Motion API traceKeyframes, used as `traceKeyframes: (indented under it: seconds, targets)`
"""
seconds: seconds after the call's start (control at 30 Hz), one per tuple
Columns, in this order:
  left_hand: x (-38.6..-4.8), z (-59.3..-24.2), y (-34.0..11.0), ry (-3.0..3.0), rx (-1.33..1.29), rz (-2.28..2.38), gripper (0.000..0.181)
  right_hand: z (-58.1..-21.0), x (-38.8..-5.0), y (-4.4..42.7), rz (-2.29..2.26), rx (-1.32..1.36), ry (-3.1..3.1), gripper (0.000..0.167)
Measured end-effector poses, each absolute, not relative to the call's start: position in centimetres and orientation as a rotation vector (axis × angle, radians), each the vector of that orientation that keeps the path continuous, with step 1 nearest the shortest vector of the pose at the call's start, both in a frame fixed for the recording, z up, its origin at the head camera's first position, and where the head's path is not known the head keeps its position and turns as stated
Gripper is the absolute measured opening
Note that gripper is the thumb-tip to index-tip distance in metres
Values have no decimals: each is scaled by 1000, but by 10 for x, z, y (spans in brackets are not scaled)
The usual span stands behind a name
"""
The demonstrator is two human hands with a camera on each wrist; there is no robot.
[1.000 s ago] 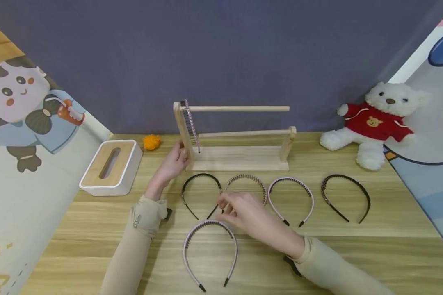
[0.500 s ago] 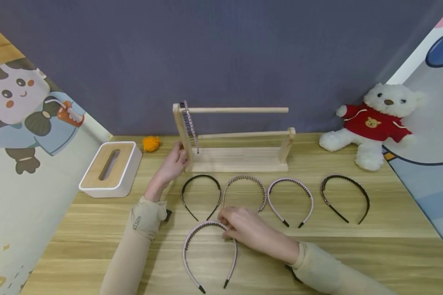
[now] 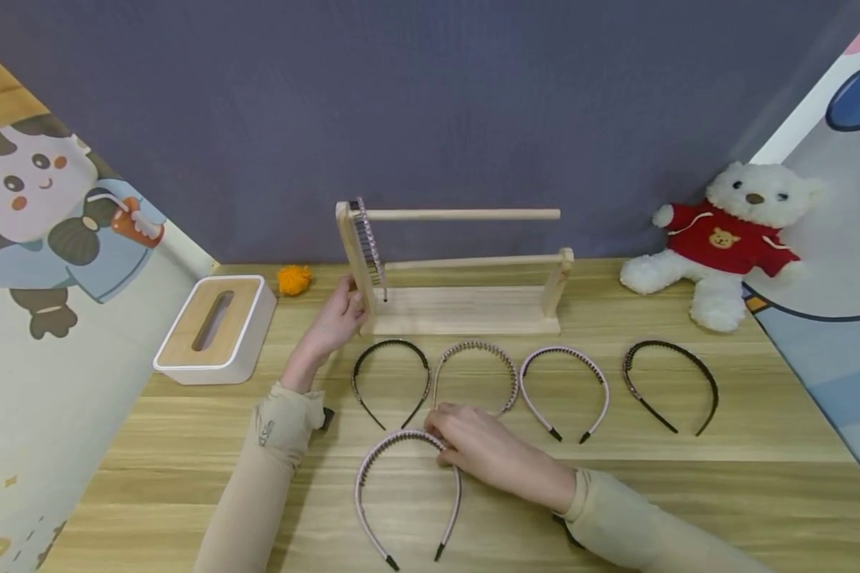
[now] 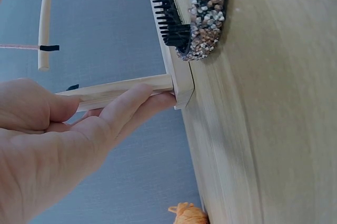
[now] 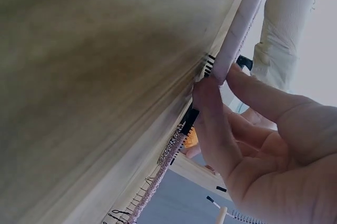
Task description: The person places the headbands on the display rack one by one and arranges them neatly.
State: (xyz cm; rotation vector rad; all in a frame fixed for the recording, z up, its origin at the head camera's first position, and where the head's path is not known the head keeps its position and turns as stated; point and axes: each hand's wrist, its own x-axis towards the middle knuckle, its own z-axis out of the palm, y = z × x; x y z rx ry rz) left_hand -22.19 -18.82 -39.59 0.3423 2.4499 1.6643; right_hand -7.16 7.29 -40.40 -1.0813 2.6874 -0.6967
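Observation:
My left hand grips the left post of a wooden headband rack. In the left wrist view, the thumb and fingers lie around that post. One glittery pink headband hangs at the rack's left end. Nearest me on the table lies a lilac headband with dark inner teeth and black tips. My right hand pinches the upper right of its curve. Thumb and index finger meet on the lilac band in the right wrist view.
Between rack and hands, a row holds a black headband, a beaded one, a lilac one and another black one. A tissue box and an orange pom-pom stand left. A teddy bear sits right.
My right hand has come down from above the beaded headband to the nearest lilac headband and now pinches it. The left hand stays on the rack's post.

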Motion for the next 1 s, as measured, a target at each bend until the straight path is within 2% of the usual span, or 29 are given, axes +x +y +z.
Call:
traceKeyframes:
  seconds: [1.0]
  targets:
    - [-219, -392, -187, 2491, 359, 1633, 54, -396, -67, 78, -846, -1089, 2626, 24]
